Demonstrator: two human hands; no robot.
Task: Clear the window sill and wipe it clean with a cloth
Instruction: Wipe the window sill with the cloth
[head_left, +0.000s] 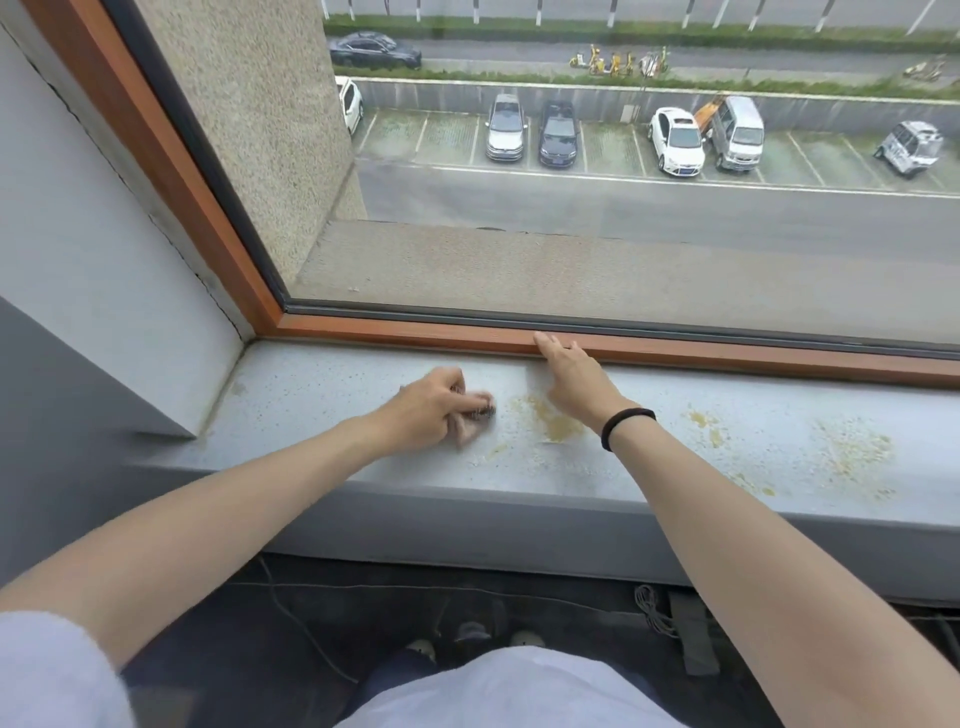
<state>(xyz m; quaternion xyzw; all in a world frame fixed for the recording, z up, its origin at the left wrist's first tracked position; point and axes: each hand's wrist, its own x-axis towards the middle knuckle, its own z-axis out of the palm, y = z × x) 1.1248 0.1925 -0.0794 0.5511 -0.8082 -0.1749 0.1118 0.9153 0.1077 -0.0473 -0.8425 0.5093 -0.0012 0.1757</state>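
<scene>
A dark floor (322, 623) is lying at the bottom, with thin cables (655, 608) trailing across it, and the person's shoes are peeking out below a white shirt. Just past that, a long grey window sill (727, 467) is stretching from side to side. Yellow-brown stains (558, 423) are sitting on it in patches, one in the middle and more off to the right.

The left hand (428, 410) is pressing down on the sill, curled tight around a small pinkish cloth (475, 421). The cloth is looking blurry and is sitting just left of the middle stain.

The right hand (571, 374), with a black band (626, 427) on its wrist, is lying flat and loose, holding nothing. Its fingertips are touching the brown window frame (727, 353).

Through the glass, cars (675, 140) are sitting in a parking lot far below.
</scene>
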